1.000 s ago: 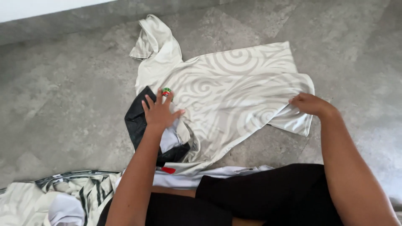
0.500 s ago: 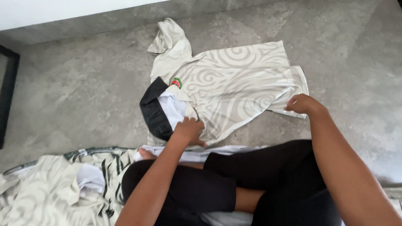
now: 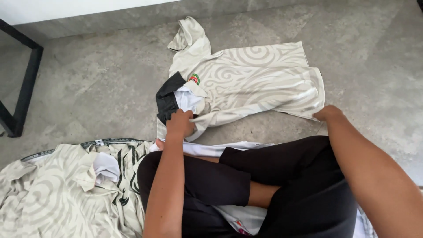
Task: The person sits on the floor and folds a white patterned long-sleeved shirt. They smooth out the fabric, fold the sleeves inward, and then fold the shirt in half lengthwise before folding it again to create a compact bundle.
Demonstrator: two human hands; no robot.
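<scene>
At the far left of the frame a black metal frame (image 3: pixel 26 83) stands on the grey floor (image 3: pixel 97 79). Lower left lies a heap of cream swirl-patterned garments (image 3: pixel 53 194), touching your knee. Your left hand (image 3: pixel 179 123), just left of centre, is closed on the near edge of the cream jersey (image 3: pixel 251 79) by its black collar (image 3: pixel 166 99) (a small round badge sits just above). The jersey lies spread across the upper middle of the frame. At the right, your right hand (image 3: pixel 328 113) pinches the jersey's hem, fingers curled under the cloth.
</scene>
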